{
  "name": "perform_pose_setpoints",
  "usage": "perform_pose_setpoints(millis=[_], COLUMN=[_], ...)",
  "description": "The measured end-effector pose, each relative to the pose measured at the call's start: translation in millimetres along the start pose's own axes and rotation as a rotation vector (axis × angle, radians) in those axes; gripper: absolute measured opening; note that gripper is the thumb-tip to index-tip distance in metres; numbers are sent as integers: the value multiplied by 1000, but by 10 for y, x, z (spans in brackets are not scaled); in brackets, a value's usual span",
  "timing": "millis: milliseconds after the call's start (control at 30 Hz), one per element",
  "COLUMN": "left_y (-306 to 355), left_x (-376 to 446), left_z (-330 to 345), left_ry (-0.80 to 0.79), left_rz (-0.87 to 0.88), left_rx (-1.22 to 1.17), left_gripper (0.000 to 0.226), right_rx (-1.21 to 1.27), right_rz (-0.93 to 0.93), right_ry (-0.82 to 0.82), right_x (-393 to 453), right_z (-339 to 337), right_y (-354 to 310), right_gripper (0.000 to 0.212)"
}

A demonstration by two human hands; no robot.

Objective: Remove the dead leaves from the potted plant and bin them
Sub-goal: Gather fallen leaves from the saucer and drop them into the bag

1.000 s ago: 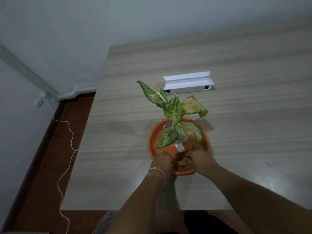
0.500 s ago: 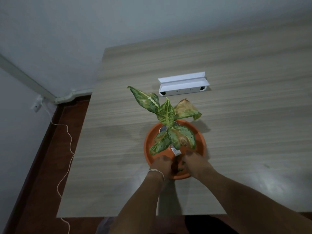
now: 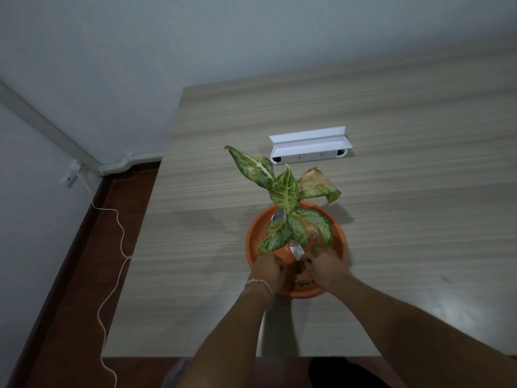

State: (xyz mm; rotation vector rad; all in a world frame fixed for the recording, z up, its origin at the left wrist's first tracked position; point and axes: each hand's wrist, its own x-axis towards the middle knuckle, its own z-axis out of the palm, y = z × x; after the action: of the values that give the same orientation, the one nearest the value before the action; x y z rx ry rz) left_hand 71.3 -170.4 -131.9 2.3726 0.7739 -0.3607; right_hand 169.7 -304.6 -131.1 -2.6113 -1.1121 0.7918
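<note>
— On the near middle of the wooden table (image 3: 391, 219) I have the potted plant (image 3: 282, 191), standing upright in its orange pot (image 3: 253, 242). Where are my hands?

— Both are down inside the near side of the pot, at the foot of the stem. Your left hand (image 3: 268, 271) is curled into a loose fist against the near-left rim. Your right hand (image 3: 324, 266) sits just to the right of it, fingers bent inward toward the soil.

— Are they clamped on anything?

— I cannot tell. The fingertips are folded under and hidden, so whether they pinch a leaf or just rest on the soil does not show. A small white tag (image 3: 296, 251) hangs between the two hands, touching neither clearly.

— Which leaves look dead from my view?

— The browned leaf (image 3: 314, 183) droops out to the far right, its edge curled and yellow. Another leaf with a brown patch (image 3: 313, 229) lies low over the pot, just beyond your right hand. The speckled green leaf (image 3: 249, 166) reaching far left looks healthy.

— And farther out?

— A white box (image 3: 310, 148) lies on the table beyond the plant, well apart from it. Off the left edge, a thin white cord (image 3: 120, 247) trails over the dark floor (image 3: 70, 303) from a wall fitting (image 3: 70, 177).
</note>
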Motion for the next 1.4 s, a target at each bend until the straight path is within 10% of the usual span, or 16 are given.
perform_pose_setpoints(millis=[500, 1000, 1400], left_y=[-1161, -3425, -3987], left_x=[-933, -3357, -3554], left_z=[-608, -608, -197], left_ry=[404, 731, 687], left_rz=[-151, -783, -818], left_rx=[-233, -522, -615], left_gripper=[9, 15, 15], right_rx=[179, 51, -6], right_rz=[-176, -784, -681], right_ry=[54, -257, -371], right_x=[102, -799, -794], right_z=[318, 2016, 2642], right_y=[-1430, -4227, -4581], right_gripper=[26, 21, 17])
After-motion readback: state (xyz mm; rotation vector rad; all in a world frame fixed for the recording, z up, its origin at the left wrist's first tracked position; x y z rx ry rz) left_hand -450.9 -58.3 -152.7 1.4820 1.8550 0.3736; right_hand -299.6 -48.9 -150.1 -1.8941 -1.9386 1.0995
